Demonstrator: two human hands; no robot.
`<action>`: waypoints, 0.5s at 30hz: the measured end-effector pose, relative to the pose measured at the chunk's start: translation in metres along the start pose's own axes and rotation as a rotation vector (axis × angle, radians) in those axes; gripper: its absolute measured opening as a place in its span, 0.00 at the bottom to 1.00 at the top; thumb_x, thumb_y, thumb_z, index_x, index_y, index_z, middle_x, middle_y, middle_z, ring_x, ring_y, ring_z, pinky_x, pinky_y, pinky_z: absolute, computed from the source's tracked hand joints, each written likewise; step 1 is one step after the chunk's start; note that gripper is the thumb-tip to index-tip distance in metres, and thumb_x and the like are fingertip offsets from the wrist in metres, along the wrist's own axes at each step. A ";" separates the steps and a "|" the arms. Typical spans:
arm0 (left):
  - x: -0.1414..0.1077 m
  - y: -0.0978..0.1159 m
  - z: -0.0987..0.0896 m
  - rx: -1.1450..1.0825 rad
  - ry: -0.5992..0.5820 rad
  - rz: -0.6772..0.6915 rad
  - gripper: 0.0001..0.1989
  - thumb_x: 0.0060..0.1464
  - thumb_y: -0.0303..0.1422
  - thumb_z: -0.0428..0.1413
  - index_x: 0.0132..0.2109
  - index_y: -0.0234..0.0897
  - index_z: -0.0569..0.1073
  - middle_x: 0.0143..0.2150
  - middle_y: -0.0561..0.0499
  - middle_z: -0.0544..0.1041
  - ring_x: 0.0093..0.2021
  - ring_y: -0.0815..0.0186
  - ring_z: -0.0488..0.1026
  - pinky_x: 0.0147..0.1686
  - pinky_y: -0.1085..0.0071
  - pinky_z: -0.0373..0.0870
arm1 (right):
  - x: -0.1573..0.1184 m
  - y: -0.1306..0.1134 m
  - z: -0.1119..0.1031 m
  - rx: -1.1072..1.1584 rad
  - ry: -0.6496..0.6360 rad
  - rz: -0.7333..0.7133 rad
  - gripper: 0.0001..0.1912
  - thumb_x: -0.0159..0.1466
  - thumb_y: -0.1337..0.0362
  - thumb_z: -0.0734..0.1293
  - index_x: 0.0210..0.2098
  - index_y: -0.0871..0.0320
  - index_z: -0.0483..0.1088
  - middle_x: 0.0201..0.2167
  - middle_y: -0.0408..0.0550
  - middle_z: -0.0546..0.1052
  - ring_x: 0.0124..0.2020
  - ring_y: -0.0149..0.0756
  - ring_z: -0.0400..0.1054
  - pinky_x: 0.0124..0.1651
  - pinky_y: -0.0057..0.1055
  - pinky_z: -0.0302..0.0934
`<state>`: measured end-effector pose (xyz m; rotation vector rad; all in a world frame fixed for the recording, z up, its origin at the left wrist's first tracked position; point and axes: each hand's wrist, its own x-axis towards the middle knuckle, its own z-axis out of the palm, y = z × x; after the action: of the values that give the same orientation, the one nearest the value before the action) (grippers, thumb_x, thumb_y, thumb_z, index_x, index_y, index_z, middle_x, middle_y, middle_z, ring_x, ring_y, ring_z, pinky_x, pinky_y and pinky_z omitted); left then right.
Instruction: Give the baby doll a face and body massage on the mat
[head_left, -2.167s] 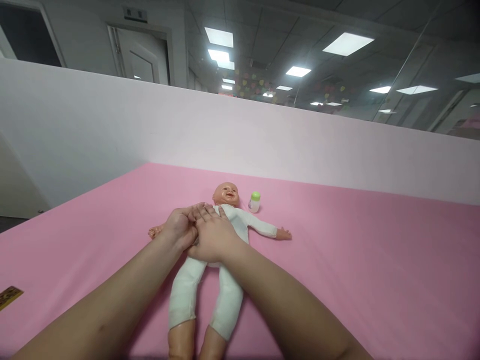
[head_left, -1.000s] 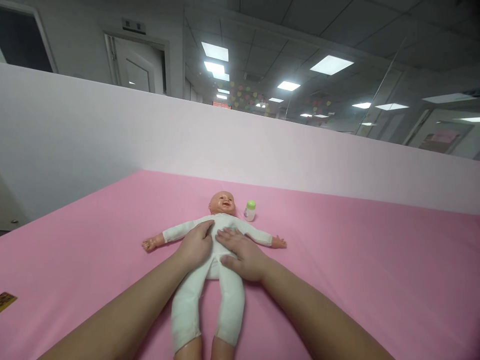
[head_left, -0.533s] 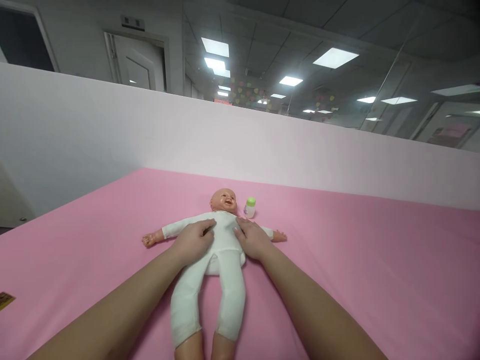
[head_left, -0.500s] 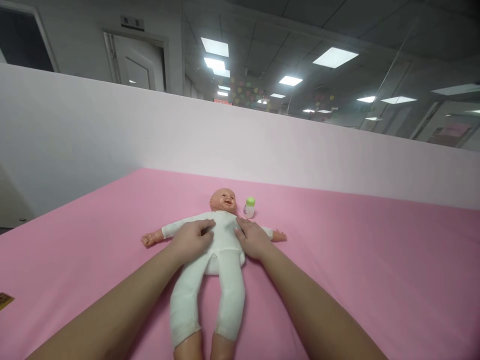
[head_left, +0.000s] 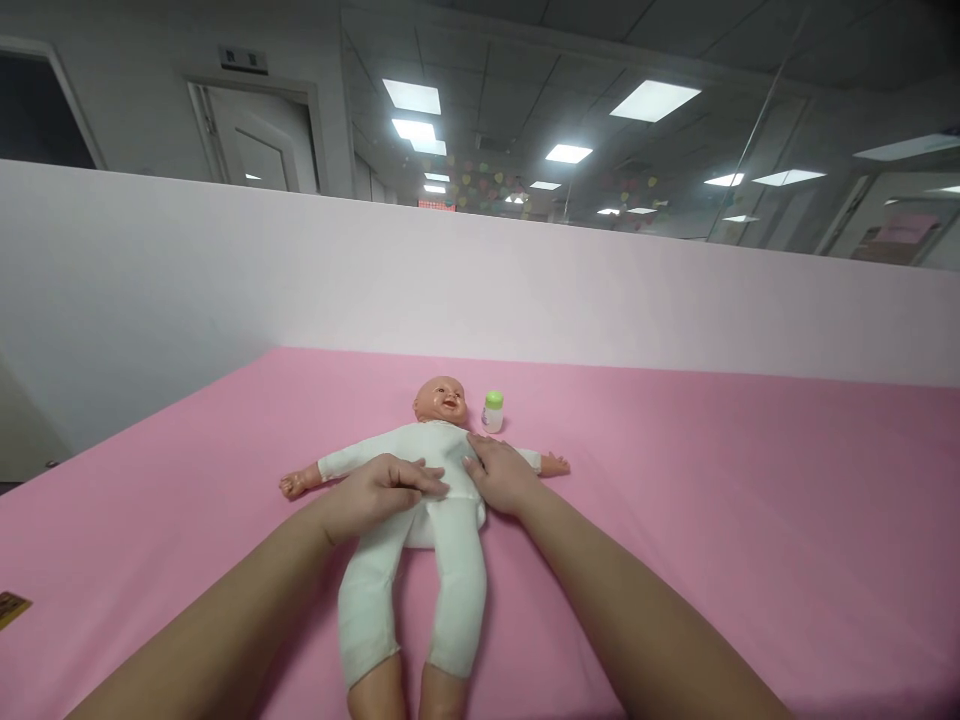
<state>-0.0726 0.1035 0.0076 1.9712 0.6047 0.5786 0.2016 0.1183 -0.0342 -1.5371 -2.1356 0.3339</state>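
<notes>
A baby doll with a white cloth body lies on its back, arms spread and head away from me. My left hand rests across the left side of its belly, fingers stretched toward the middle. On the right side of the doll's chest lies my right hand, its fingers extended and flat on the cloth. Neither hand grips anything. Beside the doll's head stands a small bottle with a green cap, apart from both hands. The doll's feet run out of view at the bottom.
A pink sheet covers the surface under the doll. Behind it rises a low white partition. At the left edge lies a yellow and dark label. Beyond the partition are a door and lit ceiling panels.
My left hand has slid lower on the doll's torso and its fingers reach further toward the middle. My right hand stays on the chest. The view has shifted slightly.
</notes>
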 end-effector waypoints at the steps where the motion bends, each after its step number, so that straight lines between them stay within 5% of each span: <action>1: 0.002 -0.002 0.001 0.057 0.025 -0.014 0.19 0.63 0.33 0.56 0.58 0.47 0.83 0.62 0.51 0.79 0.73 0.51 0.62 0.76 0.49 0.46 | 0.000 0.000 0.001 -0.008 0.001 -0.006 0.35 0.76 0.46 0.56 0.74 0.59 0.60 0.72 0.57 0.65 0.74 0.51 0.57 0.75 0.49 0.47; 6: 0.016 -0.008 0.008 0.298 0.128 -0.075 0.29 0.63 0.38 0.56 0.70 0.49 0.71 0.73 0.56 0.66 0.79 0.51 0.48 0.77 0.51 0.44 | 0.001 0.001 0.001 -0.013 -0.016 -0.035 0.36 0.74 0.46 0.60 0.73 0.61 0.61 0.73 0.57 0.64 0.74 0.53 0.56 0.75 0.49 0.47; 15: 0.041 -0.038 0.000 0.523 0.291 -0.167 0.42 0.64 0.53 0.53 0.77 0.36 0.59 0.79 0.47 0.54 0.80 0.51 0.43 0.77 0.53 0.41 | 0.000 0.001 -0.004 0.030 -0.023 -0.068 0.38 0.70 0.47 0.66 0.73 0.58 0.61 0.72 0.56 0.65 0.73 0.54 0.57 0.74 0.49 0.50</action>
<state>-0.0480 0.1450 -0.0205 2.3024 1.1874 0.6547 0.2045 0.1180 -0.0311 -1.4469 -2.1854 0.3599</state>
